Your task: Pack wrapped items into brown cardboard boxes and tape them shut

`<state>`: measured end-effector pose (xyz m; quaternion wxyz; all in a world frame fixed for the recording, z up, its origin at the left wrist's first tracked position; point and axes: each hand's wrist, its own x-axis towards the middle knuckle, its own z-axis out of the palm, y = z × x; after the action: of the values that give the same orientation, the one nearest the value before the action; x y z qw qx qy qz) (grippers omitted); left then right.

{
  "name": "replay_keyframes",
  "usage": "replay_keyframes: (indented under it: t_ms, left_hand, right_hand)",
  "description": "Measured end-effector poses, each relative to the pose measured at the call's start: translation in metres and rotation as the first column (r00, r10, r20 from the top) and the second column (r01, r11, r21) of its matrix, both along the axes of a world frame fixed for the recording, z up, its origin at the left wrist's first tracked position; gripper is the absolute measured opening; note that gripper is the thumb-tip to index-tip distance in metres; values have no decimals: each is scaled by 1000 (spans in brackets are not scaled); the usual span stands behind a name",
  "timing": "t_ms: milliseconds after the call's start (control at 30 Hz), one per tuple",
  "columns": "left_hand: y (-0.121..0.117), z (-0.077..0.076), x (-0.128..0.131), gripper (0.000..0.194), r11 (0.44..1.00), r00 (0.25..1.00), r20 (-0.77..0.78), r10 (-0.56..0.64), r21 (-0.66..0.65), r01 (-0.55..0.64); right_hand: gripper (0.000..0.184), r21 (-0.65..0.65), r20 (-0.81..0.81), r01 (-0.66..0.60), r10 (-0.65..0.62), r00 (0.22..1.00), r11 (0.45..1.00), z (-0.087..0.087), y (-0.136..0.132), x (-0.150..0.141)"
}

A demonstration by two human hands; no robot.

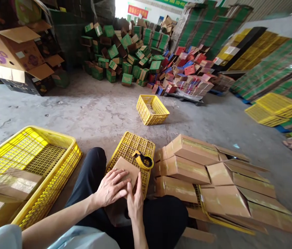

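On the yellow plastic crate point(127, 135) between the knees, touches the small brown cardboard box point(128, 166) with open left hand point(112, 186) flat on top, right hand point(135, 199) at its edge, fingers straight, thumb apart. Has box at one o'clock from left, eleven from right, both equally near; cannot tell its long axis. At two, has the black-and-yellow tape dispenser point(143, 161); at three, brown cardboard boxes point(187, 169) above grey concrete floor point(104, 110).
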<state>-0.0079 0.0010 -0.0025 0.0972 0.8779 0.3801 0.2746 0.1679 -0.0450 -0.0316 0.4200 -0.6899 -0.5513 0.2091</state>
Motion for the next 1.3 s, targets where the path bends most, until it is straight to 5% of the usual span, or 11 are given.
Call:
replay_keyframes:
  t_ms: [233, 400, 667, 867, 1033, 1300]
  left_hand:
    - [11, -2, -4, 42, 997, 989, 148, -29, -70, 39]
    - [12, -2, 1, 37, 996, 974, 226, -14, -88, 35]
    - [13, -1, -6, 39, 979, 926, 371, -74, -148, 138]
    - [11, -2, -5, 49, 975, 919, 393, -22, -193, 106]
    - [14, -3, -3, 54, 976, 932, 362, 8, -207, 72]
    - [16, -4, -1, 67, 982, 943, 331, 31, -186, 33]
  right_hand:
    - [102, -221, -268, -96, 34, 963, 971, -6, 26, 4]
    - [91, -207, -285, -41, -20, 958, 978, -11, 23, 3]
    - [74, -134, -130, 51, -68, 989, 990, -17, 18, -6]
    - [65, 61, 270, -93, 73, 960, 994, -14, -3, -5]
    - [58, 29, 474, -256, 213, 855, 966, -1, -1, 2]
    - [54, -77, 523, -388, 369, 769, 918, 20, 40, 9]
